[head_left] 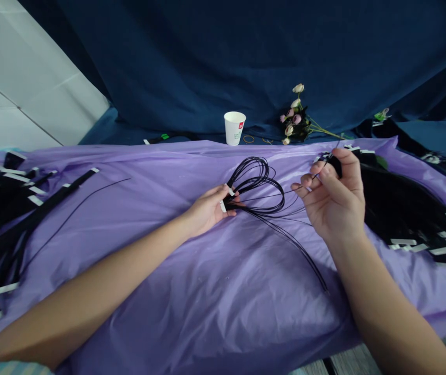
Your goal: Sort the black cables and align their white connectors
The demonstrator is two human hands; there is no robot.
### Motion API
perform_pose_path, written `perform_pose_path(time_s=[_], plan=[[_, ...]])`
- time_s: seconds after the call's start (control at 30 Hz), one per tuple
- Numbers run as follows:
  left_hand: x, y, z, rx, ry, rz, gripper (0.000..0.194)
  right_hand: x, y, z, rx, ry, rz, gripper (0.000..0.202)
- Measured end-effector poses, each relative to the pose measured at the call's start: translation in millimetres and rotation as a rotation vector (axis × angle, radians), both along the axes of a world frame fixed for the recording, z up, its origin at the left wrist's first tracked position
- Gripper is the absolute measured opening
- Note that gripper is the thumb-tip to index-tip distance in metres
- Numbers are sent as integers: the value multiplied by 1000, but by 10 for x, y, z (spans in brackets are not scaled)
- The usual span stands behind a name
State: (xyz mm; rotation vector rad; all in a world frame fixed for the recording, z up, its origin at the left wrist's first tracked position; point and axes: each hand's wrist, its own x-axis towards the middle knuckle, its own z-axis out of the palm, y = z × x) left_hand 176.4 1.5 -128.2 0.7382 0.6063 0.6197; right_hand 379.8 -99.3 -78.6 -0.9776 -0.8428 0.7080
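Observation:
My left hand pinches a bundle of thin black cords at its white tag, in the middle of the purple cloth. The cords loop away from the hand and trail toward the lower right. My right hand is raised a little to the right of the loops, palm toward me. Its fingers are closed on the end of a single thin black cord that runs back toward the bundle.
Piles of black cords with white tags lie at the left and at the right. A white paper cup, rubber bands and artificial flowers sit at the back. Dark blue cloth hangs behind.

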Motion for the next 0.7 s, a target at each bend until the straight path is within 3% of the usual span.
perform_pose_path(time_s=[0.17, 0.4, 0.53, 0.7], plan=[[3, -10, -48, 56, 10, -67, 21, -36, -5, -26, -22, -131, 49, 41], [18, -30, -127, 220, 99, -145, 37, -102, -76, -101, 57, -445, 130, 12], [9, -60, -114, 343, 132, -191, 40, -129, -73, -76, 87, -817, 128, 12], [-16, -83, -69, 391, 179, -238, 44, -99, -40, -101, 27, -974, 72, 8]])
